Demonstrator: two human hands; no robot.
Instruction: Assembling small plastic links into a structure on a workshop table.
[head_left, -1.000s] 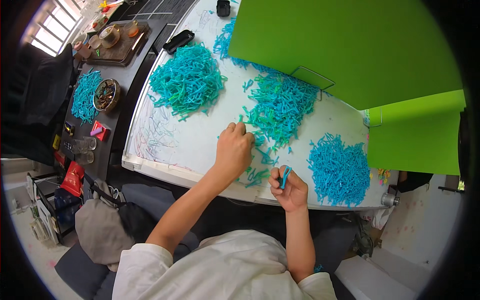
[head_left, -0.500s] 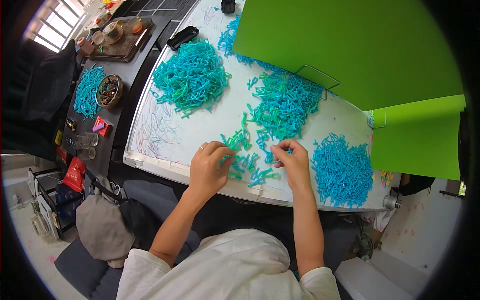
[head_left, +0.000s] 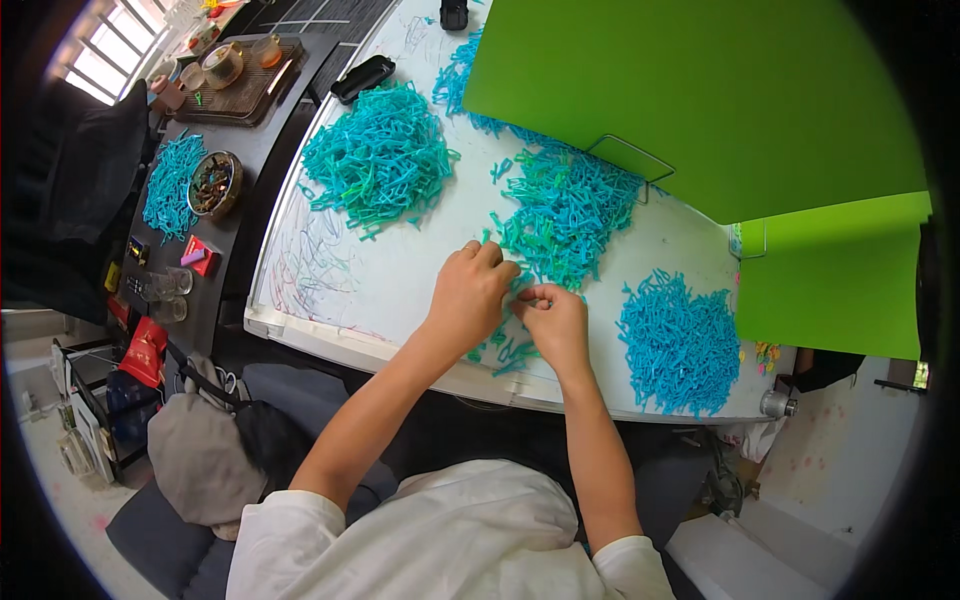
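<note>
On the white tabletop [head_left: 350, 290] my left hand [head_left: 470, 295] and my right hand [head_left: 555, 322] meet, fingertips almost touching. Both have curled, closed fingers. Bits of teal plastic show at the fingertips, but I cannot make out exactly what either hand grips. Just beyond them spreads a mixed heap of blue and green plastic clip-like pieces [head_left: 570, 210]. Several loose green and teal pieces [head_left: 512, 355] lie beneath and in front of my hands, partly hidden. A tall blue-green heap [head_left: 380, 155] stands at the far left; an all-blue heap [head_left: 680, 345] lies to the right.
Large green panels [head_left: 690, 100] with wire brackets [head_left: 635, 160] rise at the back right. A black case [head_left: 363, 78] lies behind the left heap. The dark side table [head_left: 235, 245] at left carries a tea tray [head_left: 235, 105], a bowl [head_left: 215, 185], glasses [head_left: 165, 283] and more blue pieces [head_left: 173, 185].
My left hand has moved right and away from me, over the loose pieces. My right hand has shifted left, so the two, apart before, are now close together.
</note>
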